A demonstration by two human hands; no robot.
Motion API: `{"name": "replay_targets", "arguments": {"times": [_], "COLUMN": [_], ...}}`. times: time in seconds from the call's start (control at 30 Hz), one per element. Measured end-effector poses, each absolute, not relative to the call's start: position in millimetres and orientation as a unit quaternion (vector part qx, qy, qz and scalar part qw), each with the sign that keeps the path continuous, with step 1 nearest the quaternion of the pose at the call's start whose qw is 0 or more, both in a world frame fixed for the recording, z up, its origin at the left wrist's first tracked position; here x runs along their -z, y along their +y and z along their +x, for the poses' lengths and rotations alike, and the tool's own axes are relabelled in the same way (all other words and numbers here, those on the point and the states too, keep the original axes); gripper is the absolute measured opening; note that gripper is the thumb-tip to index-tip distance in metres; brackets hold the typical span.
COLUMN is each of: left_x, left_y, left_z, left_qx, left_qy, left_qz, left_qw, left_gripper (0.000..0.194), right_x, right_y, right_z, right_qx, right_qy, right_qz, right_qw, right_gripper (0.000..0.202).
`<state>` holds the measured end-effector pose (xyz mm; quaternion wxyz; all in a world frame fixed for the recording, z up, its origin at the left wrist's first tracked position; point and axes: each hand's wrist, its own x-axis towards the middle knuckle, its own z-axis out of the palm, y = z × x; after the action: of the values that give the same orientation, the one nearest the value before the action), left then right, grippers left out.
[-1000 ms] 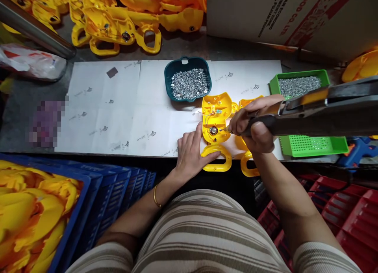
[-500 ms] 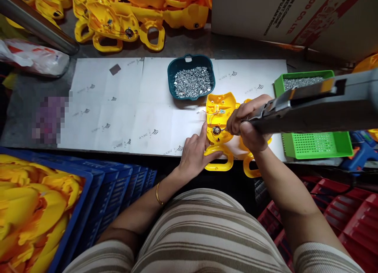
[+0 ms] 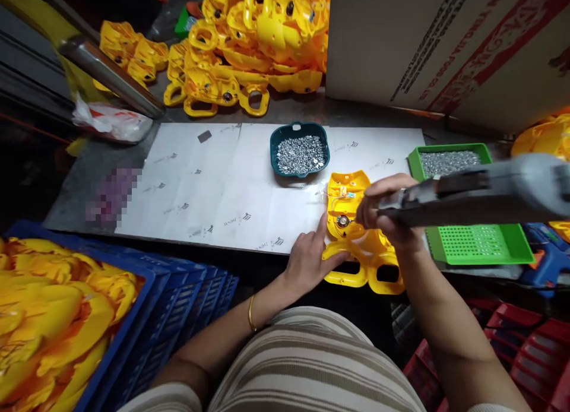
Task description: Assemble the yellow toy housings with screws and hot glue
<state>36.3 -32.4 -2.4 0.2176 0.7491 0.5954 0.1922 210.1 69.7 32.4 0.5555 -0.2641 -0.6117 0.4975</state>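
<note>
A yellow plastic shell (image 3: 348, 183) lies open side up at the front edge of the white-covered table (image 3: 214, 192), with thin wires and a round dark part inside. My left hand (image 3: 307, 259) presses on its left side, index finger and thumb spread apart along the edge and handle. In my right hand (image 3: 392, 207) is a grey power screwdriver (image 3: 472, 192), its tip end over the shell near the round part. The tip itself is hidden by my fingers. A second yellow shell (image 3: 383, 254) lies beside the first, partly under my right hand.
A dark teal basket (image 3: 300, 172) of small screws stands behind the shell. Two green trays (image 3: 485, 246) are at the right, the rear one holding metal pieces. Yellow shells (image 3: 267, 38) pile up beside a cardboard box (image 3: 427, 44). A blue crate (image 3: 154, 275) is at the lower left.
The camera view has tilted, so the table appears lower. The second yellow shell now sits closer against the first. My left hand remains on the first shell, and my right hand still holds the screwdriver.
</note>
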Motion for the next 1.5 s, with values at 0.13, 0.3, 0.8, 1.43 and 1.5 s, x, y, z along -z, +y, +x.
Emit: {"name": "replay_targets", "arguments": {"times": [0.13,0.3,0.8,1.43,1.5], "left_x": [-4,-31,-19,-15,-14], "left_y": [-39,9,169,-5,-5], "left_z": [39,2,-30,30,30], "left_qx": [-0.15,-0.214,-0.147,-0.415,-0.412], "left_qy": [0.612,0.582,0.577,0.433,0.426], "left_qz": [0.751,0.778,0.786,0.706,0.711], "left_qw": [0.195,0.102,0.165,0.377,0.377], "left_gripper": [0.097,0.044,0.016,0.012,0.013], "right_x": [-65,-83,-68,-97,-96], "right_y": [66,57,24,16,16], "right_z": [223,235,245,213,210], "right_qx": [-0.5,-0.469,-0.495,-0.484,-0.486], "right_qy": [-0.599,-0.561,-0.53,-0.524,-0.528], "right_qz": [-0.13,-0.136,-0.175,-0.153,-0.143], "right_qw": [0.612,0.668,0.665,0.685,0.681], "right_gripper": [0.03,0.026,0.028,0.021,0.022]}}
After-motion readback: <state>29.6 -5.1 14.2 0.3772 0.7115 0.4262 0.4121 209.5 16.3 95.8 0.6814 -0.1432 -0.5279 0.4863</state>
